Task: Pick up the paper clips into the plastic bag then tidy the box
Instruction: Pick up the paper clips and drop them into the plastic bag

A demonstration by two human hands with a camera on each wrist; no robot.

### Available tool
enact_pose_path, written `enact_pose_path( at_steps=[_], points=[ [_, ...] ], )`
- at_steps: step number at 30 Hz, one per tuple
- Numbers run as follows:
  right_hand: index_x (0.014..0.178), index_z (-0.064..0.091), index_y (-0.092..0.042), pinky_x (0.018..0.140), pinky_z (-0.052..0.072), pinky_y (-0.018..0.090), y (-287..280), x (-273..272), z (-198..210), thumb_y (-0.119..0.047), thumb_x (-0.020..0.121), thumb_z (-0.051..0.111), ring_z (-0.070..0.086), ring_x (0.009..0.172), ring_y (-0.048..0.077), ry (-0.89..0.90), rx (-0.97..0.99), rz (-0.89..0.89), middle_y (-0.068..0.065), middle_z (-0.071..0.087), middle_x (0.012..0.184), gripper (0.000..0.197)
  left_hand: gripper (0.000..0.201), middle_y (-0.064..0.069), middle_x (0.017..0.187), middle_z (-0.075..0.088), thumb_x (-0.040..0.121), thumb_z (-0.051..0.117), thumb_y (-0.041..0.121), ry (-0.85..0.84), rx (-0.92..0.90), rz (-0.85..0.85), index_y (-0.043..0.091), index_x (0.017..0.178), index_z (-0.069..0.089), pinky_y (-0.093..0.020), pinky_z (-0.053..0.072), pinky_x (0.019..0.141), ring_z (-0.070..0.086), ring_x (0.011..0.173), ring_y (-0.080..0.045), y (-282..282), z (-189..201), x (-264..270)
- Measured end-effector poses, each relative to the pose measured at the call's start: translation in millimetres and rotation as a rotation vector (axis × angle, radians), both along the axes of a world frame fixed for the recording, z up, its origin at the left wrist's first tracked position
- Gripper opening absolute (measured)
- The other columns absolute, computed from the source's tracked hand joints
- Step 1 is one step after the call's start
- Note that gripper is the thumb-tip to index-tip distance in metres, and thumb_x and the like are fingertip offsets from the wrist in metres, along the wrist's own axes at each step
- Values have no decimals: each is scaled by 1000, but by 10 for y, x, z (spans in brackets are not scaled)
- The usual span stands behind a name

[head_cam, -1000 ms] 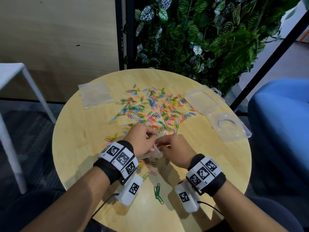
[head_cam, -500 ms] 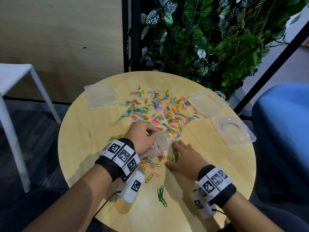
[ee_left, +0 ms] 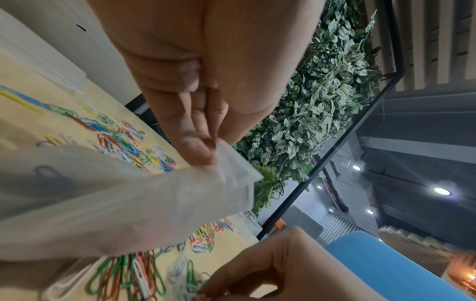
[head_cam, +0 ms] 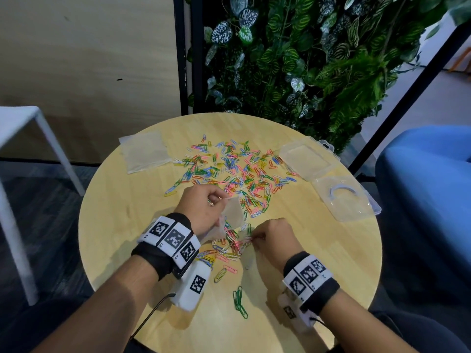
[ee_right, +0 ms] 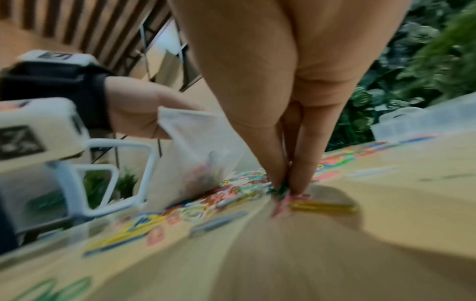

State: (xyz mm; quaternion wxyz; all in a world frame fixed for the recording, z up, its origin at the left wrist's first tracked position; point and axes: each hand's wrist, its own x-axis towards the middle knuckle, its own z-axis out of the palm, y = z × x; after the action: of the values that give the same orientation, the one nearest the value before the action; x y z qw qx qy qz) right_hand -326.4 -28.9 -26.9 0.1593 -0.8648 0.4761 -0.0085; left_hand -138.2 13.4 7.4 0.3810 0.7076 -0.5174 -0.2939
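Note:
Coloured paper clips point(head_cam: 237, 174) lie scattered over the middle of a round wooden table point(head_cam: 127, 207), with a smaller heap point(head_cam: 230, 244) near my hands. My left hand point(head_cam: 204, 207) pinches the rim of a small clear plastic bag point(head_cam: 233, 215), which hangs just above the table with a few clips inside point(ee_right: 203, 175). My right hand point(head_cam: 270, 238) is down on the near heap, fingertips point(ee_right: 283, 183) pinched on a few clips point(ee_right: 282, 193). The pinch on the bag point(ee_left: 154, 193) shows in the left wrist view, with my right hand point(ee_left: 270, 275) below it. An open clear plastic box point(head_cam: 328, 177) lies at the right.
More flat plastic bags point(head_cam: 144, 154) lie at the table's far left. A few green clips point(head_cam: 239, 301) sit near the front edge. A plant wall point(head_cam: 305, 59) stands behind the table, a white stool point(head_cam: 25, 149) to the left, a blue seat point(head_cam: 428, 187) to the right.
My right hand has left the bag, dropped to the table and curled its fingers on clips in the near heap. My left hand still holds the bag up.

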Motion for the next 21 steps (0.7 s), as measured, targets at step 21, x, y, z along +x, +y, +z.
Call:
enact_pose_path(
  at_steps=[21],
  points=[
    [99,73,0,83,59,31,-156,144,252,-2,86,67,71,82,21,-846,640,-295,13,74,96,15,16,-13,63,72,94,60,14,48,5,-93,13,103,73,-26,59,59,69,52,-23,35,-7,-46]
  ],
)
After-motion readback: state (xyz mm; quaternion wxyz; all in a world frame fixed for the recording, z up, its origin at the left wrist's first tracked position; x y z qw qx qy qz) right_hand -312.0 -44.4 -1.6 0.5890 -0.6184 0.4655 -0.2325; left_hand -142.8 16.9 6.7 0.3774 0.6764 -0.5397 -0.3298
